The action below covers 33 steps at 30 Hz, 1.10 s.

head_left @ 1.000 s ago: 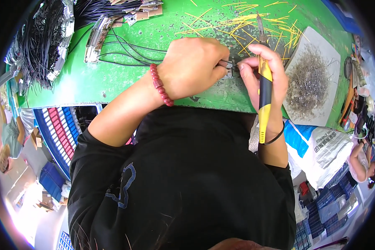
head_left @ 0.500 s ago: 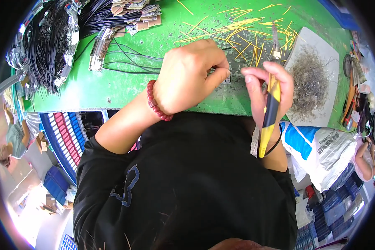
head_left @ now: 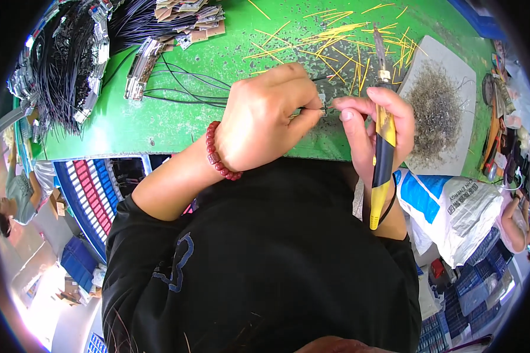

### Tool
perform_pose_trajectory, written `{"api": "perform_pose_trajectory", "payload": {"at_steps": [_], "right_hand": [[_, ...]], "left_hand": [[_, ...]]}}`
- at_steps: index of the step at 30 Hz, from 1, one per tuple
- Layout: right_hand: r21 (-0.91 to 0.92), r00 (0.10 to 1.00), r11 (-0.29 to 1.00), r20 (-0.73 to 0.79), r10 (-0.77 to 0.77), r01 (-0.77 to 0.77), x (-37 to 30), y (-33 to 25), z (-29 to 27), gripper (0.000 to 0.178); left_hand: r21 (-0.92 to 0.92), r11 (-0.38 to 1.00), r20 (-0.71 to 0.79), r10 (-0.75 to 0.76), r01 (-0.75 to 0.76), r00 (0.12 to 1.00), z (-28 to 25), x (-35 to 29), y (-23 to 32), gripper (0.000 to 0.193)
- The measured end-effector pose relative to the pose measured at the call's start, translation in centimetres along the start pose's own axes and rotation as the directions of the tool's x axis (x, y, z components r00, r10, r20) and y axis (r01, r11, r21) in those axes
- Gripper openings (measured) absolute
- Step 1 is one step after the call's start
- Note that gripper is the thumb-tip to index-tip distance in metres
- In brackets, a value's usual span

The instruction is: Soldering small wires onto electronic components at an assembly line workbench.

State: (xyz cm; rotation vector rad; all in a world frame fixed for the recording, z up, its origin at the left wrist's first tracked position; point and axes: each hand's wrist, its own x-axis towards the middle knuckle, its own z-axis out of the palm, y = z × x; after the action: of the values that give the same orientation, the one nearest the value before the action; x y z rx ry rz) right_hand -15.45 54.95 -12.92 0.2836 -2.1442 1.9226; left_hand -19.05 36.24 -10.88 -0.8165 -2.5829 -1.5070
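My left hand (head_left: 271, 115), with a red bead bracelet at the wrist, is closed in a pinch over the green table (head_left: 176, 130). Thin black wires (head_left: 188, 99) run from the left to under this hand, and a short dark wire end pokes out at its fingertips. Beside the fingertips, a small pale piece (head_left: 322, 99) lies partly covered. My right hand (head_left: 394, 117) grips a yellow-and-black soldering iron (head_left: 383, 159), its tip pointing to the far side. The right thumb and forefinger reach close to the wire end; whether they touch it cannot be made out.
Yellow solder sticks (head_left: 335, 38) lie scattered at the far side. A pale board (head_left: 466, 76) with a dark heap of scraps is to the right. Bundled black wires with metal parts (head_left: 70, 65) fill the far left. A white-and-blue sack (head_left: 453, 206) sits below the right edge.
My right hand has shifted slightly left with the soldering iron, bringing its fingertips nearer the left ones. My left hand is a little lower, and a wire end now shows between the hands.
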Motion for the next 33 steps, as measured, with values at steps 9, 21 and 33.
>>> {"api": "perform_pose_trajectory", "payload": {"at_steps": [9, 21, 33], "right_hand": [[0.004, 0.998, 1.0, 0.07, -0.009, 0.009, 0.4, 0.5, -0.2, 0.036], [0.125, 0.977, 0.984, 0.186, 0.099, -0.123, 0.8, 0.8, 0.2, 0.036], [-0.32, 0.685, 0.796, 0.712, -0.156, 0.514, 5.1, 1.5, -1.6, 0.03]], "left_hand": [[-0.009, 1.0, 0.041, -0.013, 0.014, 0.999, -0.3, 0.0, -0.1, 0.014], [-0.053, 0.998, -0.039, 0.023, -0.025, 0.999, 0.4, -0.7, -0.3, 0.011], [-0.249, 0.965, -0.101, 0.057, -0.08, 0.993, -1.1, -1.6, -0.6, 0.008]]}}
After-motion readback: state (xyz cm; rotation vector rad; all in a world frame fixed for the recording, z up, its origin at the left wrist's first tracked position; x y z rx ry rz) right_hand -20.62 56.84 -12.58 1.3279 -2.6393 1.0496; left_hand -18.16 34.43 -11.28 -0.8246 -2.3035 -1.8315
